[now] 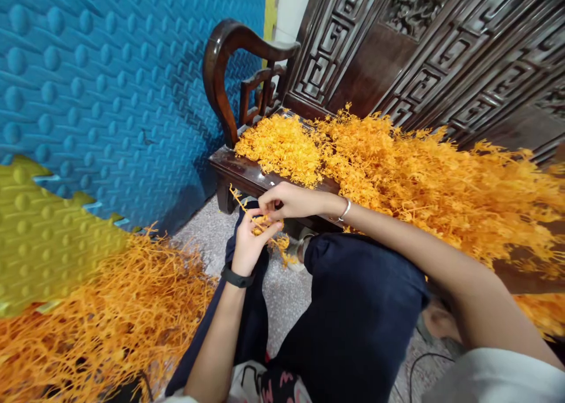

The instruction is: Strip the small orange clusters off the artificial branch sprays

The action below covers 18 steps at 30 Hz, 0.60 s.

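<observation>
An orange plastic sprig (279, 245) hangs between my hands, its thin bare stem sticking out to the upper left and its leafy end drooping below. My left hand (252, 238), with a black band at the wrist, grips the sprig between thumb and fingers. Over it comes my right hand (293, 200), a silver bangle on its wrist, fingertips pinched together at the sprig beside the left fingers. What exactly lies between the right fingertips is partly hidden. Just beyond, a heap of small yellow-orange plastic pieces (282, 147) lies on the dark wooden bench (251, 166).
Large orange bushy sprigs (432, 179) cover the bench to the right. A pile of bare orange stems (132, 297) spreads across the floor at left, near blue foam mats (110, 97) and a yellow mat (48, 232). The bench's curved armrest (216, 85) rises ahead.
</observation>
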{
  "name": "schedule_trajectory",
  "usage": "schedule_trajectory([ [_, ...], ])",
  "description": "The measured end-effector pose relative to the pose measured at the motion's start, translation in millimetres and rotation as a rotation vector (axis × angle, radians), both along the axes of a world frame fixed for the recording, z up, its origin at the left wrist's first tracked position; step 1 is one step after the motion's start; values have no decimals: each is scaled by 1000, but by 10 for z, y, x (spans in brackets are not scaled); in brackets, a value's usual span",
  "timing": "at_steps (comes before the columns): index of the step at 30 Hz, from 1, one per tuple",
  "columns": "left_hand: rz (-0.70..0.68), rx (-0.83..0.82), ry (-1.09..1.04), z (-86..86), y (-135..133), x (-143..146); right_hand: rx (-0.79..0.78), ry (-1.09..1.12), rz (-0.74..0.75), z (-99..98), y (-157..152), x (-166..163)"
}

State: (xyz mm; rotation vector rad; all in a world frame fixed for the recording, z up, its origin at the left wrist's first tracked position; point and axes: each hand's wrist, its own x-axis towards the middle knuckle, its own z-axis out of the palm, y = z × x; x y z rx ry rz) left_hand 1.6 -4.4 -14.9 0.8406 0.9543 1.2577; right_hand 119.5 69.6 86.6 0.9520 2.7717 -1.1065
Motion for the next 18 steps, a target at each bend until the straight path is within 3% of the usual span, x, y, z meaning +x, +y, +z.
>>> schedule_trajectory([
  [5,47,-19,-9,5,18,-47,-264,242,-440,-58,44,4],
  [8,23,-19,-51,-10,22,-65,-285,250,-593,-110,69,47],
  [14,-7,-57,-87,-45,36,-42,158,84,-393,-176,101,178],
  [18,-19,-46,-96,-47,43,-22,370,-20,-379,-125,75,194],
])
